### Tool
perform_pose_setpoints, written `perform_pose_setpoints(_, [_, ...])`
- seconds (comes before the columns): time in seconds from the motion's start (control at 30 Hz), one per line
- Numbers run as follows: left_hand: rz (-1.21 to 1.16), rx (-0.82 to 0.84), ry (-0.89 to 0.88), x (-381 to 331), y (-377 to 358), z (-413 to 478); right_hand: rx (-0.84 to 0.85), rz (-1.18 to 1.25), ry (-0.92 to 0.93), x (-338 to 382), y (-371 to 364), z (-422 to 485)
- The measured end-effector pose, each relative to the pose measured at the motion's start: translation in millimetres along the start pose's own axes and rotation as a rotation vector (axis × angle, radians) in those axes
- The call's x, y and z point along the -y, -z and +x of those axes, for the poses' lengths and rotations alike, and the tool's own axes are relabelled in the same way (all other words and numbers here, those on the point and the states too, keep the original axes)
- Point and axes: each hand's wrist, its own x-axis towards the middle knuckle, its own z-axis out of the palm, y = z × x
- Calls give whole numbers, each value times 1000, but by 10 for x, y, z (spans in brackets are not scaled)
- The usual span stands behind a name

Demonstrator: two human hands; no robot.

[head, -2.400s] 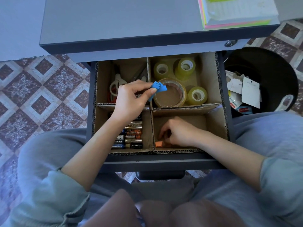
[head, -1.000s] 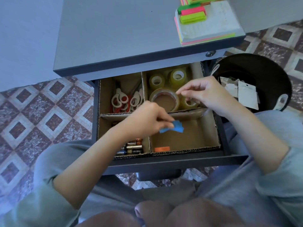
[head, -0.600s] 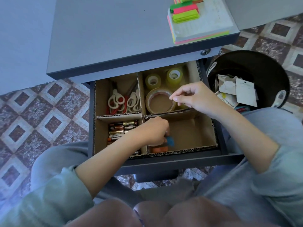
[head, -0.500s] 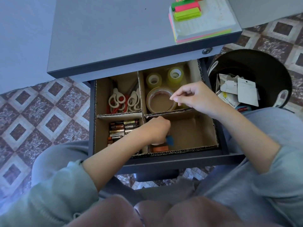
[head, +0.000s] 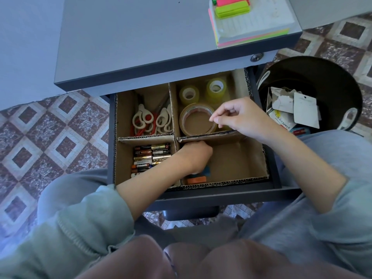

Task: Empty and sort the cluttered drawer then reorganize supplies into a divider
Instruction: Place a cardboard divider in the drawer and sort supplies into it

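Divider [head: 237, 162] sits in the drawer [head: 221, 195]; in its near-right compartment the left hand [head: 194, 156] pinches a blue piece [head: 207, 171] beside the orange eraser [head: 196, 180]. I would lay it flat before letting go. Above its far-right compartment the right hand [head: 241, 117] hovers, fingertips pressed together, apparently empty.

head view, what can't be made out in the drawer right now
All in the head view:
1. the blue item is mostly under the left hand; its shape, and whether the grip is on it, are hidden.
2. the nearest batteries are covered by the left forearm.
3. the right hand has its fingertips close together; whether they pinch anything is too small to tell.
4. the notepad stack is cut off by the top edge.
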Motion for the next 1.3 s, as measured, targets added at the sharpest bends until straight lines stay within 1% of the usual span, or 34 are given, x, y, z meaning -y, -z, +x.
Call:
perform_pose_setpoints(0.43, [103, -107, 4, -24, 13, -38, 1, 0, 6, -15, -1, 9])
perform_pose_setpoints(0.67, [-22, -49, 1, 24, 8, -17, 2, -6, 5, -7, 0, 11])
perform_pose_setpoints(0.9, [-51, 30, -7, 54, -27, 44, 11, -9, -2, -13, -10, 24])
perform_pose_setpoints(1.3, [-109, 76, -12, 90, -64, 95, 12, -22, -11, -15, -6, 26])
